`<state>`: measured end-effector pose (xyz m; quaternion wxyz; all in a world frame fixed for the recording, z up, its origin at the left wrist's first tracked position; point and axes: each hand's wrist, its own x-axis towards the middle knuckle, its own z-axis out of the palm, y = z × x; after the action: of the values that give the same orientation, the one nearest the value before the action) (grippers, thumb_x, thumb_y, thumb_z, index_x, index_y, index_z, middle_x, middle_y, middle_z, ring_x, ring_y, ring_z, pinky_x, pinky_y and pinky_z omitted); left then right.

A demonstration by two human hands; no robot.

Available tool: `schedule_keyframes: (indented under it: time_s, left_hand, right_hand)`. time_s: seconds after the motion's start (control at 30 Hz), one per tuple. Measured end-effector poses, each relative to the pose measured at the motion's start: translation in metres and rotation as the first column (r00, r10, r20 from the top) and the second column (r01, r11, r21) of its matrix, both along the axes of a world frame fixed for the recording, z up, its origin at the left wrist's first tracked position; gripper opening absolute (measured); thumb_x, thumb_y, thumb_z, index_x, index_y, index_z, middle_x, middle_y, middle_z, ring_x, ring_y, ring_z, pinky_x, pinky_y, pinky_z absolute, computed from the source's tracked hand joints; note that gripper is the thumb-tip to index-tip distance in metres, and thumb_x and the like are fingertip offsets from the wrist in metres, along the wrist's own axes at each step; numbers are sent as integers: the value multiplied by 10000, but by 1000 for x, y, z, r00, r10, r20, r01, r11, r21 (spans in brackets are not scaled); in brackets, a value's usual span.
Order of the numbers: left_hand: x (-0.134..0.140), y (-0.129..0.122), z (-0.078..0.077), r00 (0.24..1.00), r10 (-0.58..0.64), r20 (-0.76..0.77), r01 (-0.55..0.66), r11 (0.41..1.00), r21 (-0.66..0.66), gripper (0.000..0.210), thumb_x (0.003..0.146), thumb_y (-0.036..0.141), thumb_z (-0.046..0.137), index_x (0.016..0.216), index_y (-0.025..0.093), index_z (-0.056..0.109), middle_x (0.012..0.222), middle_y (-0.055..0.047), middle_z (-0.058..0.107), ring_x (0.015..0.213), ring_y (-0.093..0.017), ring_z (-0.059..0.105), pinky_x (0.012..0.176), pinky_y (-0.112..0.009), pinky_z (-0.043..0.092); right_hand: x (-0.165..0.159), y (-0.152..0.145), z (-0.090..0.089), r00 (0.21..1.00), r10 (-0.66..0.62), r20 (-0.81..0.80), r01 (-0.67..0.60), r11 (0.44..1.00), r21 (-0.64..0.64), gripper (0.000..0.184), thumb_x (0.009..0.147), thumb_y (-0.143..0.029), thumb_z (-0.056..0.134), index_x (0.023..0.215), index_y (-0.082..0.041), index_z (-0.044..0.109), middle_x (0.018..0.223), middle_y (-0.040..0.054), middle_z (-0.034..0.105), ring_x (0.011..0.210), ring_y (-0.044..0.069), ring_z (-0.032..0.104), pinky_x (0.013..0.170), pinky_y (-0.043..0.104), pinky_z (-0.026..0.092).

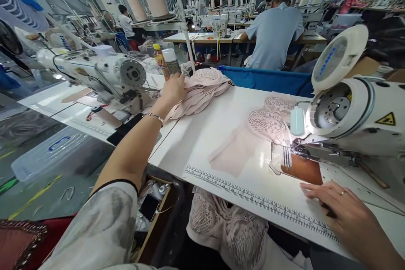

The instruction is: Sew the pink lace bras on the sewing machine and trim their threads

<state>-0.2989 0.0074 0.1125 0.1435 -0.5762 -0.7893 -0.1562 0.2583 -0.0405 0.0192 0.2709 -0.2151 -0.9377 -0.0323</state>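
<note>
My left hand point(174, 87) reaches out to the left end of a pile of pale pink bra pieces point(205, 95), close by the bottles behind it. Its fingers are mostly hidden, so their grip does not show. Nearer the front edge, my right hand point(343, 204) hovers or rests by the sewing machine point(354, 105), fingers stretched out and nothing in them. A pink lace bra piece point(268, 124) lies by the lit needle area, its plain fabric panel point(234, 154) spread to the left. More lace bra cups point(228, 223) hang below the table edge, over my lap.
A ruler strip point(253, 198) runs along the front of the white table. A second sewing machine point(95, 69) and a thread cone point(106, 116) stand left. Behind the pile are a yellow-capped bottle point(160, 59) and a spray can point(171, 61). A co-worker point(275, 29) sits ahead.
</note>
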Motion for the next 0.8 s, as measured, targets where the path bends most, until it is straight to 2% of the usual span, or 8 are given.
schedule_keyframes:
  time_s: [0.17, 0.27, 0.4, 0.47, 0.53, 0.67, 0.73, 0.8]
  left_hand:
    - [52, -29, 22, 997, 23, -67, 14, 865, 502, 305, 1054, 182, 289, 1057, 174, 594, 1385, -151, 579, 1400, -296, 444, 1187, -597, 312]
    - [100, -60, 9, 951, -182, -251, 307, 677, 669, 407, 1077, 287, 166, 1097, 228, 568, 1340, -103, 634, 1426, -224, 458, 1196, -545, 377]
    - [166, -88, -21, 710, -561, -426, 697, 476, 536, 345, 1083, 294, 235, 1083, 268, 579, 1391, -73, 647, 1408, -192, 501, 1104, -454, 516]
    - [190, -90, -35, 639, -662, -391, 764, 491, 418, 288, 1069, 236, 325, 1149, 246, 602, 1353, -99, 671, 1392, -215, 519, 1109, -467, 506]
    - [205, -89, -47, 740, -618, -265, 671, 656, 346, 305, 1040, 158, 394, 1273, 196, 587, 1364, -147, 650, 1365, -256, 531, 1108, -526, 481]
    - [226, -109, -73, 911, -401, 98, 393, 915, 96, 250, 970, 250, 617, 1168, 111, 681, 1233, -217, 656, 1161, -345, 591, 930, -557, 525]
    - [242, -130, -87, 800, -477, 362, 523, 852, -33, 280, 957, 391, 654, 862, 140, 731, 1001, -159, 688, 1005, -306, 609, 864, -480, 528]
    - [260, -151, -99, 501, -506, 702, 710, 704, 1, 430, 942, 533, 641, 730, 162, 689, 830, -86, 649, 863, -234, 593, 814, -384, 510]
  right_hand:
    - [-17, -30, 18, 971, -194, -142, 178, 977, -121, 308, 832, -99, 496, 984, -330, 631, 1031, -13, 786, 890, 302, 731, 652, 434, 543]
    - [-39, -48, 44, 816, -429, -387, 278, 879, -388, 208, 912, -211, 571, 903, -391, 674, 1113, 7, 754, 1065, 367, 695, 818, 516, 571]
    - [-65, -50, 71, 903, -140, -407, -170, 753, -636, 345, 957, -357, 565, 652, -358, 726, 1214, 43, 720, 1118, 367, 684, 913, 523, 589]
    - [-71, -50, 74, 961, 81, -266, -265, 561, -784, 397, 987, -408, 521, 675, -325, 753, 1032, 72, 756, 970, 312, 726, 821, 452, 617]
    - [-74, -54, 69, 983, 134, -126, -175, 458, -872, 396, 1005, -444, 479, 767, -299, 760, 841, 59, 745, 803, 257, 722, 737, 380, 610]
    - [-73, -68, 45, 986, -156, -55, 43, 565, -824, 398, 999, -500, 438, 812, -275, 707, 784, 41, 726, 727, 232, 692, 687, 327, 575]
    - [-73, -74, 34, 959, -270, -82, 95, 582, -808, 406, 986, -536, 448, 790, -276, 690, 753, 30, 715, 697, 228, 678, 657, 313, 559]
    - [-77, -79, 25, 946, -303, -115, 81, 567, -820, 440, 975, -577, 451, 747, -275, 675, 703, 21, 700, 652, 224, 661, 622, 305, 545]
